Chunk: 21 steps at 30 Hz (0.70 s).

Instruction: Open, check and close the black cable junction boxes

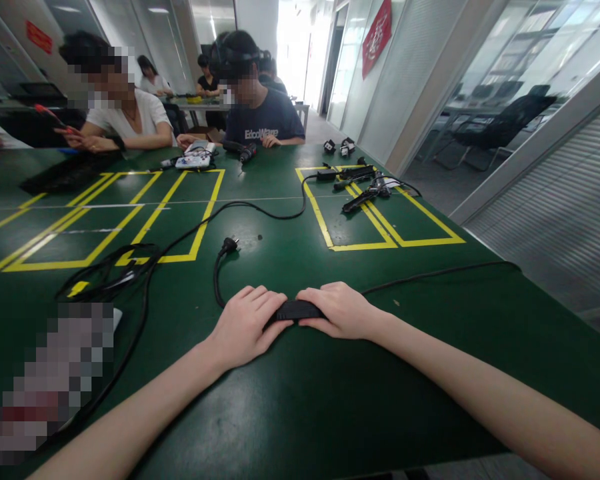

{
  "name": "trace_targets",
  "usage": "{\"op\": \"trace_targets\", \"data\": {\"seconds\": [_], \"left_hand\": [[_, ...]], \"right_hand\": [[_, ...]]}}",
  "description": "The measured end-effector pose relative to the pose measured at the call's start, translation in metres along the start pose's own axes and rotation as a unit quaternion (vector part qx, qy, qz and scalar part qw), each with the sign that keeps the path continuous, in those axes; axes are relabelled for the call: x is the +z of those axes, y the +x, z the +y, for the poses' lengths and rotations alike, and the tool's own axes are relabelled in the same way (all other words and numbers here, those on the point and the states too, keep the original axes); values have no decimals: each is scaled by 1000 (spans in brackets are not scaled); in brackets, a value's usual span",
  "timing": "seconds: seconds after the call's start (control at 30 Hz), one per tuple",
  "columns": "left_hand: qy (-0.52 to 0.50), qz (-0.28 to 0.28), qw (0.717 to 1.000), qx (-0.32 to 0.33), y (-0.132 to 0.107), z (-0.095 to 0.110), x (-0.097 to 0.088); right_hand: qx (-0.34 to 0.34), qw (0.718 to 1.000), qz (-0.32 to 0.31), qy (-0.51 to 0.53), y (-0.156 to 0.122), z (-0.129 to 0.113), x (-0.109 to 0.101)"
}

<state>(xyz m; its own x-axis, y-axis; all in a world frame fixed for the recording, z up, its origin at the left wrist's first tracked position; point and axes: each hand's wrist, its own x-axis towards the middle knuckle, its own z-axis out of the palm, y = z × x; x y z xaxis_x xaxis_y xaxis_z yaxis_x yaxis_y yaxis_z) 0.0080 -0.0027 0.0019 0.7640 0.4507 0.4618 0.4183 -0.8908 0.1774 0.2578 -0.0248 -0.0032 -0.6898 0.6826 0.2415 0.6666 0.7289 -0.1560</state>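
Observation:
Both of my hands rest on a flat black power adapter [296,310] lying on the green table [290,413]. My left hand [247,325] curls over its left end, fingers closed around it. My right hand [341,311] covers its right end, fingers wrapped on it. A black cable runs from the adapter's left side up to a plug [229,245]. Another thin cable [440,272] leads off to the right from under my right hand.
Yellow tape boxes [325,227] mark the table. Black cords [110,277] pile at the left; more adapters and cables [363,183] lie at the far right. Two people sit across the table with small devices [194,160]. A glass wall stands to the right.

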Motion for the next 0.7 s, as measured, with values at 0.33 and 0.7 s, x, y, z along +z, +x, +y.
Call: {"op": "trace_targets", "data": {"seconds": [0.33, 0.7], "left_hand": [[-4, 19, 1000, 14, 0, 1, 2], [69, 7, 994, 86, 1, -2, -8]], "right_hand": [[-4, 998, 32, 49, -1, -2, -2], [100, 881, -29, 461, -2, -5, -11]]}}
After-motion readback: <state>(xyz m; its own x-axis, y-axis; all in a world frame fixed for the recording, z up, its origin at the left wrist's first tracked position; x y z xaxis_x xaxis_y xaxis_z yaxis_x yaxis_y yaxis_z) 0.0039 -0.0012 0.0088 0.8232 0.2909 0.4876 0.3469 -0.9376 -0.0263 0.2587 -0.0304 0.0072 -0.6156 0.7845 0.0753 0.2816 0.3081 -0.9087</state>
